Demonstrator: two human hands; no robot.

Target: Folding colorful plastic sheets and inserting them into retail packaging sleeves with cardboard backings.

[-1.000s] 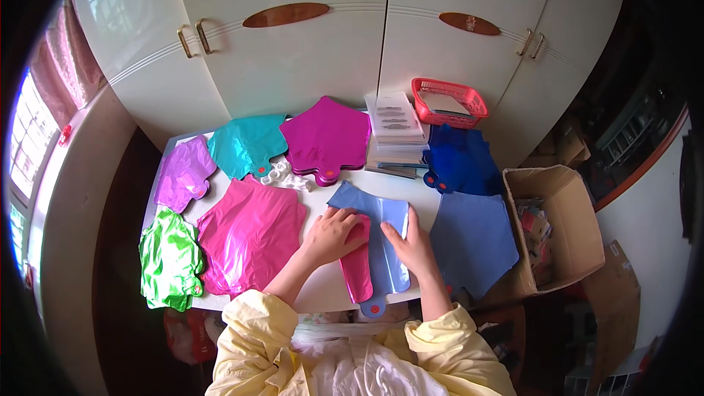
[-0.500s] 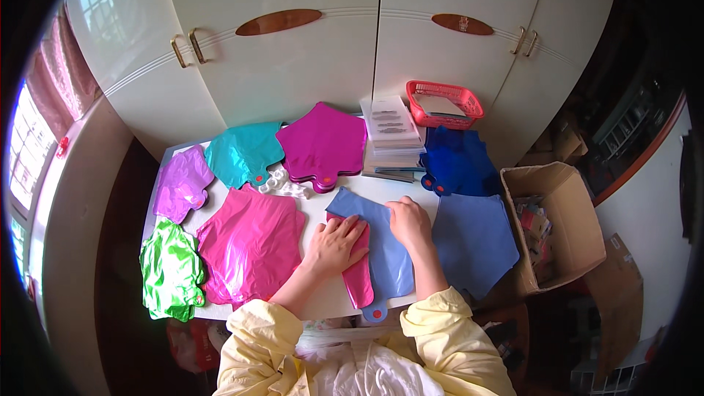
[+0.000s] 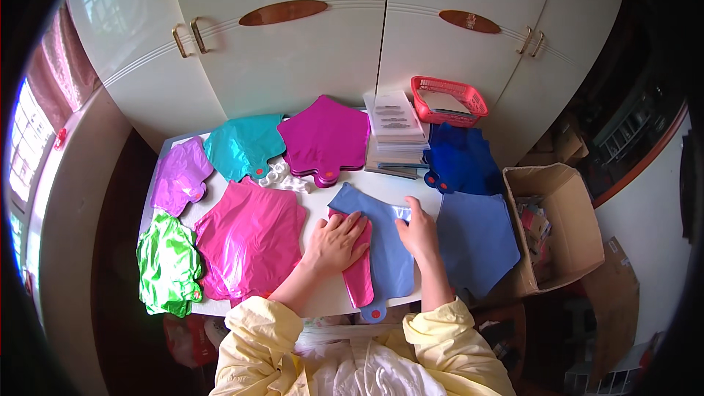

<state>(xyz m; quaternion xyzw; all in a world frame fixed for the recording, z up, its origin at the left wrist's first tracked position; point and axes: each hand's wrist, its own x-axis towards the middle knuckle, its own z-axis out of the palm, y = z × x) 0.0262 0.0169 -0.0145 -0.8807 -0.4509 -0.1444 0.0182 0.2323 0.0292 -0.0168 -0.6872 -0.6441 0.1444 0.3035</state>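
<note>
— Biggest first?
— White cupboard (image 3: 293, 51) at the back, doors shut. Then white table (image 3: 323, 194), full of flat foil balloons.

— Which balloons?
— Big pink pile (image 3: 246, 238) on the left part of the table. Light blue pile (image 3: 475, 240) on the right, hanging over the edge. Magenta pile (image 3: 323, 136) at the back, in the middle. Teal one (image 3: 242, 145) just left of that. Dark blue pile (image 3: 458, 158) at the back right. Purple one (image 3: 180, 174) at the far left. Green one (image 3: 167, 264) at the left front corner, crinkly.

— Anything beside the table?
— Brown box (image 3: 554, 224) on the right, open on top. Red basket (image 3: 449, 99) at the back, by the cupboard. Stack of packets (image 3: 396, 125) just left of the basket.

— And in the middle?
— Blue balloon (image 3: 385, 246), flat at the front of the table, between the pink pile and the light blue pile. Small pink balloon (image 3: 359, 275) lying on top of it, along its left side.

— Hands?
— Left hand (image 3: 336, 243) flat, fingers open and spread, pressing down on the pink balloon. Right hand (image 3: 419, 233) on the blue balloon's right edge, fingers open, thumb up by the top corner. No grip on either, just pressing.

— Smallest?
— Little white rings (image 3: 282, 176) in a heap, between the teal one and the magenta pile.
</note>
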